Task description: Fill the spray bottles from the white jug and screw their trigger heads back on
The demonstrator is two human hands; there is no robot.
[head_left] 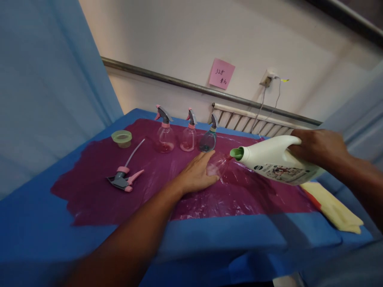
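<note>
My left hand is curled round a clear spray bottle without its trigger head, steadying it on the purple plastic sheet. The bottle leans to the right. By its handle, my right hand grips a cream-coloured jug, tipped to the left. Its green spout is close to the bottle's reddish mouth; I cannot tell whether liquid is flowing. A loose grey and pink trigger sprayer with a dip tube lies to the left. Fingers of my right hand are partly hidden behind the jug's handle.
Behind my left hand stand two pink spray bottles and a teal one. A pale green lidded cup is at the far left. Yellow gloves lie at the right edge of the blue-covered table.
</note>
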